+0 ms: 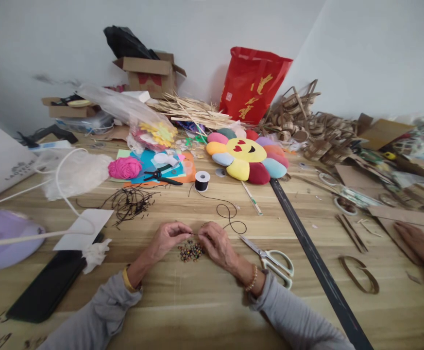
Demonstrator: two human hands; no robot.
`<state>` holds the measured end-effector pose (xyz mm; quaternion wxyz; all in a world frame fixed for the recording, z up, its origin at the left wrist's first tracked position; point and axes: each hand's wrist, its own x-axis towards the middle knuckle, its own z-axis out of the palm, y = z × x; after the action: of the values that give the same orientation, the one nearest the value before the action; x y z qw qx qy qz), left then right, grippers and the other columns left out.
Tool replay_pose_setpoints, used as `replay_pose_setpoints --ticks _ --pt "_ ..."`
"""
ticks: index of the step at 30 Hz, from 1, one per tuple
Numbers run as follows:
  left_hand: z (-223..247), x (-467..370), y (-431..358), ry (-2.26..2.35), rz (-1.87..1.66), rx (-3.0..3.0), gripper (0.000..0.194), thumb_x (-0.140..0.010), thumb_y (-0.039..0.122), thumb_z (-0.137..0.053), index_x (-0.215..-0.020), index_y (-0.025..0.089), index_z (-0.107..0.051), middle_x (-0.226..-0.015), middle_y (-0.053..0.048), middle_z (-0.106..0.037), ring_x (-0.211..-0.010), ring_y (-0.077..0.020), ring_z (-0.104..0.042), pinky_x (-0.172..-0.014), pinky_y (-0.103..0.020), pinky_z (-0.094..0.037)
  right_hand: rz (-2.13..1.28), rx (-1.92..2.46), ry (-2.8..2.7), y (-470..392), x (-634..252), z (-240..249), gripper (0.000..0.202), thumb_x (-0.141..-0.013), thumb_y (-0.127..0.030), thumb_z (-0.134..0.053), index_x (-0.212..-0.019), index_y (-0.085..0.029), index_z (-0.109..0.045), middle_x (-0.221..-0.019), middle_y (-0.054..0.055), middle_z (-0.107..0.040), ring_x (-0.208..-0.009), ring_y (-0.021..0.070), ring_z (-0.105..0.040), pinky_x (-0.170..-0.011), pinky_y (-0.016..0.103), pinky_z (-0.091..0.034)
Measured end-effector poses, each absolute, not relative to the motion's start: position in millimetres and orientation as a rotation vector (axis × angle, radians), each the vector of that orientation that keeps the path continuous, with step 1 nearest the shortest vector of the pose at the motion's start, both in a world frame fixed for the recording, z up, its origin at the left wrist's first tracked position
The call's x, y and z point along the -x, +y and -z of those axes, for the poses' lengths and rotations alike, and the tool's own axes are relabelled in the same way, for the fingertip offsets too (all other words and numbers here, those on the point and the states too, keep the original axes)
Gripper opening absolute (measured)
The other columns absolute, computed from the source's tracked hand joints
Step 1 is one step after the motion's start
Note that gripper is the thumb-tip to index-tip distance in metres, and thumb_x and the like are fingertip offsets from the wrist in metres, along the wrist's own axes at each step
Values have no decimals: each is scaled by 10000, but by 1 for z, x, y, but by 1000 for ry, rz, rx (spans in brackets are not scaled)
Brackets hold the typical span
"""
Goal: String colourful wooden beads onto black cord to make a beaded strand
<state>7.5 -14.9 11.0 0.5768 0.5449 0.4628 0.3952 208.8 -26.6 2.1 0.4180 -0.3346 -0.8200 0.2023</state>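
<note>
My left hand (168,239) is closed in a pinch, its fingertips almost meeting those of my right hand (217,244). Between the fingertips runs a short dark stretch of black cord (241,224), pinched by both hands; whether a bead is on it is too small to tell. From my right hand the cord loops across the table back to a spool (202,181) wound with black. A small pile of dark multicoloured beads (190,252) lies just below the fingers. Scissors (270,260) with pale handles rest partly spread, right of my right hand.
Tangled black cord pieces (131,201), a black case (47,287) and a lilac object (6,238) lie left. Behind are pliers (161,175), pink yarn (125,167) and a flower cushion (246,153). A dark strip (313,253) crosses the table; another person's hand (417,240) rests far right.
</note>
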Motion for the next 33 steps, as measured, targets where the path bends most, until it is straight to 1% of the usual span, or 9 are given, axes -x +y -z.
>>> replay_pose_setpoints --ticks 6,11,20,29,33 --pt "-12 -7 -15 1074 -933 -1272 180 -615 277 -774 -694 132 -702 -678 -37 -719 -659 -167 -645 -668 -267 -510 -517 836 -2069 -26 -209 -4 150 -958 -191 -438 -857 -188 -549 -775 53 -590 -749 178 -510 -696 310 -441" --pt "-11 -6 -15 1081 -913 -1282 168 -632 264 -768 -716 127 -720 -706 -44 -730 -687 -173 -655 -689 -271 -510 -524 841 -2077 -27 -209 -4 157 -958 -197 -440 -847 -188 -551 -779 54 -594 -761 182 -515 -711 316 -443" --pt "-9 -6 -15 1075 -914 -1321 171 -644 276 -756 -735 134 -733 -711 -45 -728 -677 -169 -635 -660 -263 -497 -492 811 -2072 -26 -208 -1 140 -959 -202 -442 -863 -191 -543 -782 57 -599 -751 182 -518 -695 313 -448" --pt "-7 -7 -15 1068 -905 -1365 172 -667 288 -747 -745 136 -733 -727 -49 -724 -691 -176 -633 -673 -273 -496 -512 830 -2067 -27 -208 0 125 -950 -191 -453 -872 -194 -551 -796 56 -601 -765 181 -529 -707 316 -452" --pt "-6 -7 -15 1076 -899 -1383 189 -661 300 -748 -748 132 -738 -704 -45 -713 -663 -171 -622 -646 -268 -489 -511 822 -2071 -26 -208 -1 130 -951 -194 -456 -863 -196 -552 -783 53 -602 -750 180 -528 -691 313 -450"
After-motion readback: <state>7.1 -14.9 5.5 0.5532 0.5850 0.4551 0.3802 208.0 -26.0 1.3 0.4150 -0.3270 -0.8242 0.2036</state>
